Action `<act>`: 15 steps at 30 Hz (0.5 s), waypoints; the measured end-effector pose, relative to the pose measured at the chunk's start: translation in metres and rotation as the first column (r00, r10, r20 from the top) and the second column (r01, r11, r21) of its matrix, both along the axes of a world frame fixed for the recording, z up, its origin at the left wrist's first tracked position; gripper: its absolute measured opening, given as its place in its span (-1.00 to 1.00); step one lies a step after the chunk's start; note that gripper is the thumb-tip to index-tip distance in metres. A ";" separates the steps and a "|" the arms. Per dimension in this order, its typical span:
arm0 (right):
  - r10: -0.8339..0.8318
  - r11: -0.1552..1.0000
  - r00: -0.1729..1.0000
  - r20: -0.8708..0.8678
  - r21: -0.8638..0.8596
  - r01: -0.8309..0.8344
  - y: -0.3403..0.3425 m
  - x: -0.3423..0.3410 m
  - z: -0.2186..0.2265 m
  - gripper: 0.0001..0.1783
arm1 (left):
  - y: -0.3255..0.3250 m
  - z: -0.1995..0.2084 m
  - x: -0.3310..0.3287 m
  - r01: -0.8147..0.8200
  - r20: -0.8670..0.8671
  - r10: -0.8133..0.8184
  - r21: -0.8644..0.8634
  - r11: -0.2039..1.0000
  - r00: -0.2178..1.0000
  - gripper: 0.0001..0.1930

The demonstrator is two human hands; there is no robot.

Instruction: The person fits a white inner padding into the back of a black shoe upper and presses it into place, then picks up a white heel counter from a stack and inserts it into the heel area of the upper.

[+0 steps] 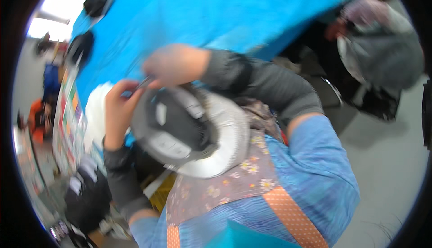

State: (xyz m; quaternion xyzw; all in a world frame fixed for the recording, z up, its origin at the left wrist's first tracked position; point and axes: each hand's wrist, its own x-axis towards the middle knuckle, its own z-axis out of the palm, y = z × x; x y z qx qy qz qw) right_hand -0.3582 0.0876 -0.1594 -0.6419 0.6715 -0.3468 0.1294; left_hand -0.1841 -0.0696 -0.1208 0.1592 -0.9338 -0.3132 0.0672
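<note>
"What is in your grip?"

"The thumb and forefinger of my left hand (118, 106) pinch what looks like a slim grey sliver (145, 82), too blurred to identify. My right hand (180, 64) comes in from the other side, fingers curled toward that same spot. It is smeared by motion, so I cannot tell whether its fingers press together on anything."

"And what lies beneath?"

"A round hat with a dark grey inside and a pale, finely ribbed rim (182, 124), its opening turned up toward me. It sits just below my fingers, in front of my chest, with white label-like patches (167, 145) inside. Whether my left thumb touches its edge, I cannot tell."

"What are you wearing?"

"Dark grey cloth sleeve covers (229, 73) on both forearms, a mottled blue shirt (321, 158), and a brownish-grey apron bib printed with daisies (211, 191), with orange, white-dotted straps (294, 216)."

"What is around you?"

"A bright blue sheet-covered table (202, 13) stretches out beyond my hands. A crumpled white bundle (95, 113) lies just left of my left hand. To the right, well apart, is a co-worker in a grey hat (382, 59); far left, a person in orange (38, 119)."
</note>
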 end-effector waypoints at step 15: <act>0.102 0.995 0.995 0.004 0.013 -0.102 -0.003 0.005 0.013 -0.70 | 0.004 -0.009 0.012 -0.116 -0.037 0.117 0.021 0.993 0.992 -0.83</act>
